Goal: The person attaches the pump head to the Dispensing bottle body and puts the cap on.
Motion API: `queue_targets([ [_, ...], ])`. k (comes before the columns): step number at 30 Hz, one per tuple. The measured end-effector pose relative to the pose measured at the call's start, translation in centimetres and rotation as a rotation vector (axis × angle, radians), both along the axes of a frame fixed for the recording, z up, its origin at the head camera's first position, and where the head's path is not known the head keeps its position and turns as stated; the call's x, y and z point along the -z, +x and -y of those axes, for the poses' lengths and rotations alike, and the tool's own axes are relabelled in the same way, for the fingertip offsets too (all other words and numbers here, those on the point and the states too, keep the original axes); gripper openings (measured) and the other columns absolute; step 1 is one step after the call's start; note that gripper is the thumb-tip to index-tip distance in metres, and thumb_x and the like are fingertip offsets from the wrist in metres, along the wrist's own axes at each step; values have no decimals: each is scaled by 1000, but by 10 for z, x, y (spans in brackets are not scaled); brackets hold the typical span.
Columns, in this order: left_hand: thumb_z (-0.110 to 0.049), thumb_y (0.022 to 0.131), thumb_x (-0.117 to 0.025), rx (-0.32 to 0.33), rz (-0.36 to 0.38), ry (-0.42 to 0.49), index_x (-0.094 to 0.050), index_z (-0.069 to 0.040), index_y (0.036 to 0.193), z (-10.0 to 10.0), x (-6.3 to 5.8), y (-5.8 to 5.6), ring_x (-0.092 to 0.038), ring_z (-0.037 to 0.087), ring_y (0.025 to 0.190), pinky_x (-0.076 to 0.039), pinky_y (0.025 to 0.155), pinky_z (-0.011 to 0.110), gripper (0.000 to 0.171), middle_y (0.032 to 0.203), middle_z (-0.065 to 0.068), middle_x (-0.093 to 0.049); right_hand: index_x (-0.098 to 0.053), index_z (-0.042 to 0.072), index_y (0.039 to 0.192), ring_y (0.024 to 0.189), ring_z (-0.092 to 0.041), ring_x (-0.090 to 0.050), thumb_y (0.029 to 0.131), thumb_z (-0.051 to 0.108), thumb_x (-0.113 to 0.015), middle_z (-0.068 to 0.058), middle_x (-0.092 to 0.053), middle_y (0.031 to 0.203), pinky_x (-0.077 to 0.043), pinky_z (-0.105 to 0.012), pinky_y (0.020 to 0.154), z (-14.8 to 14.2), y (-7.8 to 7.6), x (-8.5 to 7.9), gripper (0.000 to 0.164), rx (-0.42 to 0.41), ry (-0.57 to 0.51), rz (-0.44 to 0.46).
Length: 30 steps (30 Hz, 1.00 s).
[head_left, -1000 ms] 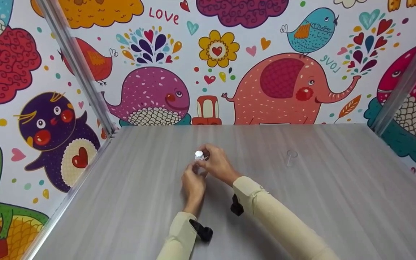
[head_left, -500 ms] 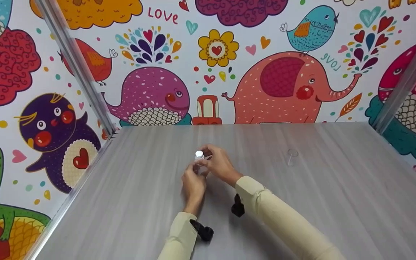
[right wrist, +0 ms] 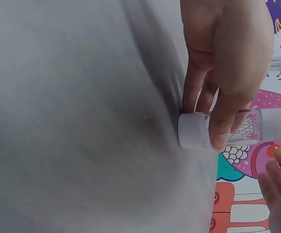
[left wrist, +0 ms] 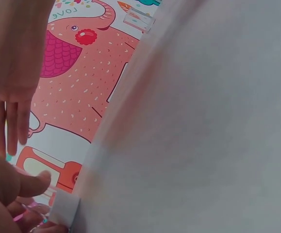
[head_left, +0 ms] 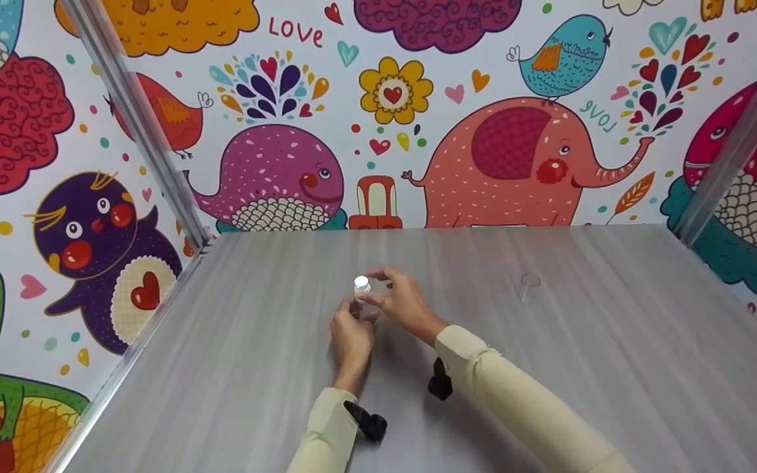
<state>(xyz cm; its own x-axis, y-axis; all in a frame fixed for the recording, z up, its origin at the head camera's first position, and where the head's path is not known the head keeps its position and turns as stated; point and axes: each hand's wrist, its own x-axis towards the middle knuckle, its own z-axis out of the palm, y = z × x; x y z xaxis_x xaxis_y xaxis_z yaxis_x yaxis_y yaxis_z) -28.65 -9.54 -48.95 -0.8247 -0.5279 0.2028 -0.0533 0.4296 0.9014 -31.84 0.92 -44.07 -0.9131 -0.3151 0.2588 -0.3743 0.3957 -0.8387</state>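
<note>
Bottle (right wrist: 249, 127) at the centre of the action, stood upright, its clear body set between a white base (right wrist: 192, 130) and a white cap (right wrist: 273, 124). The base appears to be rested right on the grey table (head_left: 253, 341), so the weight is probably borne there rather than by the fingers alone. Low down, just above the base, the body is gripped by the left hand (head_left: 352, 338), thumb laid across one side and fingers brought round the other; a hold that low seems chosen for steadiness, with the upper end left free. And up at that end, the right hand (head_left: 405, 305) is poised: its fingers are seen nearly straight in the left wrist view, nothing is gripped by them, and thumb and fingers are spread about the cap as if room were being allowed around it. Whether the cap is brushed by a fingertip cannot be told. Out to the right now, where a clear cup (head_left: 528, 292) is stood on the table, well apart from both hands, a spot in which it is unlikely to be knocked. Cream sleeves (head_left: 523, 401) are worn to the wrists, and below each cuff a small black camera (head_left: 370, 425) is carried, angled inward, presumably to watch the work. Beyond the table's far edge, the wall (head_left: 326, 92) is covered with bright cartoon animals.
</note>
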Motion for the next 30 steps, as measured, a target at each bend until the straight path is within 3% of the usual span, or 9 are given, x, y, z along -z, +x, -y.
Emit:
queue_targets([
  [7, -4, 79, -80, -6, 1, -1, -69, 1, 101, 0, -1, 2, -71, 35, 96, -54, 84, 51, 26, 101, 19, -75, -67, 13, 123, 127, -29, -58, 85, 28, -79, -9, -65, 131, -45, -49, 110, -7, -1, 2, 43, 26, -6, -35],
  [17, -8, 80, -81, -8, 58, -9, -68, 0, 111, -2, -2, 1, -71, 35, 103, -53, 89, 51, 34, 109, 18, -74, -66, 11, 128, 127, -31, -56, 84, 25, -80, -10, -65, 131, -44, -52, 109, -28, -4, 7, 48, 17, 66, -139],
  [30, -11, 80, -83, -21, 95, -37, -69, -2, 111, -1, -3, 2, -71, 32, 100, -53, 87, 50, 35, 108, 16, -74, -68, 12, 125, 127, -28, -55, 84, 23, -81, -7, -65, 132, -41, -53, 110, -41, 0, 17, 44, 55, 194, -279],
])
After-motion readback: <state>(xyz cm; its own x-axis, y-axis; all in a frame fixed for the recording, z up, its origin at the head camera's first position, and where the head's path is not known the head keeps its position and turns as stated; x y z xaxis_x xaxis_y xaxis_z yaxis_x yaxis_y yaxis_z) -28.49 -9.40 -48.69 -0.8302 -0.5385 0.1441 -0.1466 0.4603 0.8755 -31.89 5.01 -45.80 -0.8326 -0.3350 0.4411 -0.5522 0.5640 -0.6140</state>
